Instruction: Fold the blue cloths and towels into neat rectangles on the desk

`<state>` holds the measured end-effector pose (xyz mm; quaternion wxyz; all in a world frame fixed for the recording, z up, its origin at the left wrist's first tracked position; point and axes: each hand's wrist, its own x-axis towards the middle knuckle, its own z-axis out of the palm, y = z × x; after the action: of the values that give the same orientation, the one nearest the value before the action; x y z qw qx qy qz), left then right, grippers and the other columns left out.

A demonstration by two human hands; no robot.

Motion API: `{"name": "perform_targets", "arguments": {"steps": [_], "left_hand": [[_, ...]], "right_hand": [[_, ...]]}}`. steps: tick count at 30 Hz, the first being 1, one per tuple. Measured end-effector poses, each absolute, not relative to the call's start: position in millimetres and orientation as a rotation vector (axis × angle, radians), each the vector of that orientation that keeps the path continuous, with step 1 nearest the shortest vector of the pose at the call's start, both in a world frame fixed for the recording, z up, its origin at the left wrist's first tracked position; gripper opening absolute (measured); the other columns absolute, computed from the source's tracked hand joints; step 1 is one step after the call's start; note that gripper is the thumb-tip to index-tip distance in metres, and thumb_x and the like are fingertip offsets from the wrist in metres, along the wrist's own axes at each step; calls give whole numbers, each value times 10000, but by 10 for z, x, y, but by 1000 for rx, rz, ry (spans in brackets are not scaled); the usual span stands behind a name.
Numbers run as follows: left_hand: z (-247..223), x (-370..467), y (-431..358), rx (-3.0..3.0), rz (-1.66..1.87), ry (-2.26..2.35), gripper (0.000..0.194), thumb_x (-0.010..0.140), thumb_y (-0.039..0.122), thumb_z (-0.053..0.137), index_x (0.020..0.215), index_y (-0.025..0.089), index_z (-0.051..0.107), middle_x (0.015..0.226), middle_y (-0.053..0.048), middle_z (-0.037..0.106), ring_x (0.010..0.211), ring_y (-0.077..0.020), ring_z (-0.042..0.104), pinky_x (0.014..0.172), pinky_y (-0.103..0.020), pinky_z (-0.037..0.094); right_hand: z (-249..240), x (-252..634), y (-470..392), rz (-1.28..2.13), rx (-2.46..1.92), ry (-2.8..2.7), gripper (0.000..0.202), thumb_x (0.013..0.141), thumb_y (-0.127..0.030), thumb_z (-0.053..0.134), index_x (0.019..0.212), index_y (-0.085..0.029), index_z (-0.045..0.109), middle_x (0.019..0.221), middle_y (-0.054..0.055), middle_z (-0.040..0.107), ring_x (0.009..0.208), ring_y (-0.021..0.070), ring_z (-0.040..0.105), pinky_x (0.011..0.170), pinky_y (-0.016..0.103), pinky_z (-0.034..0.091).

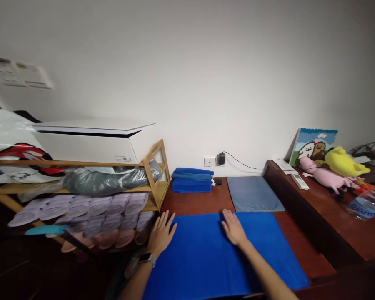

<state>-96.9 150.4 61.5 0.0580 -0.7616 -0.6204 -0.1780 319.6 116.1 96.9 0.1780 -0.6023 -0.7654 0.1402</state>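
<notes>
A bright blue cloth (200,258) lies spread flat over the dark red-brown desk. At its far left corner rests my left hand (161,234), palm down with fingers stretched out and a watch on the wrist. My right hand (233,228) lies flat near the middle of the cloth's far edge, its fingers extended. Neither hand grips anything. Behind the cloth, folded blue cloths (193,185) sit in a stack against the wall. A grey-blue cloth (254,193) lies flat to the right of that stack.
At left, a wooden rack (158,175) holds rows of lilac slippers (90,206), a plastic-wrapped bundle (106,181) and a white box (87,146). A raised ledge on the right carries a remote (300,181), plush toys (326,177) and a bottle (367,206). A charger (221,158) is plugged into the wall.
</notes>
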Motion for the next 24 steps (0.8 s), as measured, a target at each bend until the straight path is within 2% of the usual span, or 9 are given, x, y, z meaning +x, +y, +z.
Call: {"name": "perform_targets", "arguments": {"steps": [3, 5, 9, 11, 13, 18, 21, 24], "left_hand": [[628, -899, 1512, -2349, -494, -1894, 639, 1086, 557, 363, 1634, 278, 535, 1744, -110, 473, 1637, -344, 398, 1336, -573, 327], [578, -923, 1525, -2362, -422, -1944, 643, 1080, 577, 374, 1633, 290, 535, 1734, -118, 486, 1624, -355, 420, 1322, -587, 344], [452, -1068, 1561, -2410, -364, -1949, 660, 1072, 619, 399, 1652, 317, 498, 1756, -111, 450, 1631, -341, 410, 1328, -572, 335], [422, -1114, 1577, -2418, -365, -1945, 664, 1072, 629, 402, 1659, 329, 482, 1766, -102, 435, 1637, -339, 399, 1333, -569, 324], [413, -1124, 1587, -2411, -361, -1953, 660, 1071, 631, 403, 1660, 342, 479, 1767, -93, 438, 1639, -341, 394, 1334, -571, 322], [413, -1098, 1606, -2374, -333, -2003, 662, 1058, 654, 424, 1645, 356, 506, 1760, -87, 457, 1648, -364, 372, 1326, -573, 332], [445, -1094, 1609, -2386, -309, -2011, 649, 1063, 631, 436, 1648, 357, 499, 1765, -92, 448, 1647, -364, 373, 1320, -578, 340], [520, -1103, 1598, -2403, -318, -1989, 624, 1075, 574, 436, 1647, 335, 504, 1758, -111, 451, 1634, -367, 399, 1301, -595, 369]], "right_hand": [[962, 2605, 1132, 475, -1560, -2235, 691, 1146, -579, 277, 1733, -226, 364, 1780, 34, 346, 1662, 294, 318, 1380, 432, 203], [912, 2584, 1106, 469, -1552, -2246, 675, 1145, -581, 282, 1728, -254, 378, 1775, 11, 353, 1658, 298, 329, 1380, 415, 194], [802, 3391, 1037, 392, -1795, -2190, 664, 1128, -583, 306, 1715, -295, 415, 1771, -8, 354, 1668, 288, 306, 1386, 430, 198], [766, 4027, 996, 363, -1982, -2114, 691, 1122, -553, 276, 1724, -236, 396, 1782, 30, 348, 1675, 293, 283, 1385, 494, 208], [718, 4643, 966, 340, -2160, -1999, 721, 1117, -494, 210, 1730, -145, 361, 1784, 113, 343, 1675, 334, 273, 1366, 593, 219], [469, 5499, 964, 231, -2421, -1873, 736, 1101, -479, 168, 1753, -161, 294, 1813, 73, 272, 1692, 283, 227, 1364, 530, 231], [410, 5557, 993, 190, -2429, -1890, 736, 1099, -495, 160, 1752, -188, 302, 1813, 56, 281, 1688, 272, 247, 1354, 517, 258], [548, 5481, 1024, 213, -2471, -1894, 729, 1097, -480, 172, 1743, -180, 327, 1804, 55, 312, 1684, 269, 261, 1356, 500, 256]]}}
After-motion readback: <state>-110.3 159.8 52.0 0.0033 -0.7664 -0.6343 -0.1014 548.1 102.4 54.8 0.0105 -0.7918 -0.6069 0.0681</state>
